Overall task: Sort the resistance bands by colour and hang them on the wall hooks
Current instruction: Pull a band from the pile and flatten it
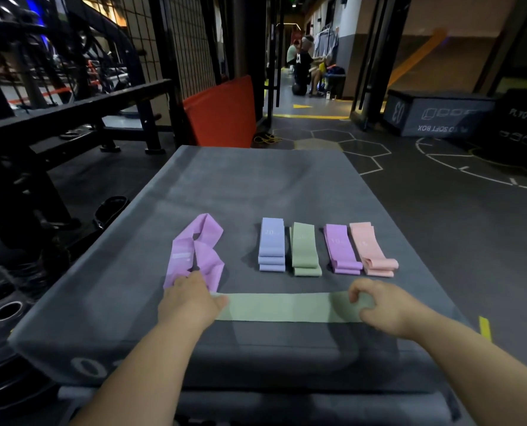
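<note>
A flat green band (282, 307) lies stretched sideways on the grey soft box (256, 186), near its front. My left hand (190, 299) presses on the band's left end, fingers closed over it. My right hand (379, 304) pinches its right end. A loose purple band (199, 250) lies crumpled just beyond my left hand. Behind the green band stand four folded piles in a row: blue-lilac (272, 244), green (305, 249), purple (342, 249) and pink (374, 249). No wall hooks are in view.
A black metal rack (80, 109) and weight plates (8, 310) stand at the left. An orange mat (222, 112) leans behind the box. Another grey soft box (437, 115) sits at the far right. People sit far down the corridor (305, 66).
</note>
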Action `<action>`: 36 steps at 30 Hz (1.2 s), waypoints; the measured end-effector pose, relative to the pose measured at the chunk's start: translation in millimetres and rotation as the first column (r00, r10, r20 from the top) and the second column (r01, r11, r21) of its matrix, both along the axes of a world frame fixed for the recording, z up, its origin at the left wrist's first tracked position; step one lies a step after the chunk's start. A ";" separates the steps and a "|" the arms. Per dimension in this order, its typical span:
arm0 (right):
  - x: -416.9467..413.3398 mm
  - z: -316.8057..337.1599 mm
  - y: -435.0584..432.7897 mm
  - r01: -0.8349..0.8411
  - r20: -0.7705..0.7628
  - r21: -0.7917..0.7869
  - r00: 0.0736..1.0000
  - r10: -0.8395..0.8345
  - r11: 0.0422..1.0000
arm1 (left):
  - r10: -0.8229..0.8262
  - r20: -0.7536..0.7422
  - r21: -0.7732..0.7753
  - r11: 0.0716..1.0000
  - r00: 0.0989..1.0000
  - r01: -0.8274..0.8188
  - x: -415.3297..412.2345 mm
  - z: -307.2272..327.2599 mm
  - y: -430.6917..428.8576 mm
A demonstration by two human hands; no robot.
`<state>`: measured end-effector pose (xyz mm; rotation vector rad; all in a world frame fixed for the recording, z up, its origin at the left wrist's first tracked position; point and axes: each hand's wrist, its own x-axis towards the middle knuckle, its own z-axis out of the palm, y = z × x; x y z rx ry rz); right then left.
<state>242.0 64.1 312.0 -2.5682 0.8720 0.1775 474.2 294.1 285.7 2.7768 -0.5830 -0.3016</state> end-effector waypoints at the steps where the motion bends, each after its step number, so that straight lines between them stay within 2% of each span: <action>1: 0.8 -1.6 -1.4 0.013 -0.007 0.004 1.000 -0.013 1.000 | -0.012 -0.002 0.009 1.000 1.000 0.012 0.1 0.3 0.9; 12: 4.3 -5.6 -6.0 0.101 0.004 0.085 0.995 -0.102 0.991 | -0.047 0.013 0.098 0.994 0.999 0.045 -8.1 12.3 0.2; 16: 2.6 -4.9 -7.7 0.151 0.069 0.252 0.983 -0.173 0.956 | -0.049 -0.005 0.043 0.998 0.999 0.049 -5.1 15.4 3.3; 19: 2.8 -7.2 -6.3 0.132 0.065 0.302 0.985 -0.158 0.944 | -0.023 -0.012 -0.027 0.999 1.000 0.023 -1.8 18.4 8.2; 22: 6.2 -9.8 -1.1 0.091 0.021 0.237 0.995 -0.099 0.967 | -0.009 0.000 -0.021 1.000 1.000 0.009 0.4 18.8 11.2; 25: 8.4 -7.1 1.1 0.060 -0.023 0.087 0.998 -0.058 0.994 | -0.017 0.000 -0.025 1.000 1.000 0.017 0.6 15.8 10.1; 29: 8.1 2.2 6.4 0.033 -0.085 -0.064 0.996 -0.038 0.997 | -0.005 -0.018 -0.215 0.977 1.000 0.001 -4.7 14.5 5.2; 33: 11.9 8.5 16.5 0.024 0.052 -0.163 0.999 -0.016 0.986 | -0.050 -0.123 -0.400 0.917 0.991 -0.003 -17.0 21.7 -4.0; 34: 14.1 8.3 19.4 0.019 0.115 -0.146 0.993 -0.002 0.989 | -0.073 -0.125 -0.423 0.906 0.989 0.013 -20.9 23.4 -6.7; 36: 19.6 6.0 27.6 -0.010 0.235 -0.013 0.972 0.013 1.000 | -0.124 -0.106 -0.448 0.892 0.987 0.064 -29.2 25.9 -12.5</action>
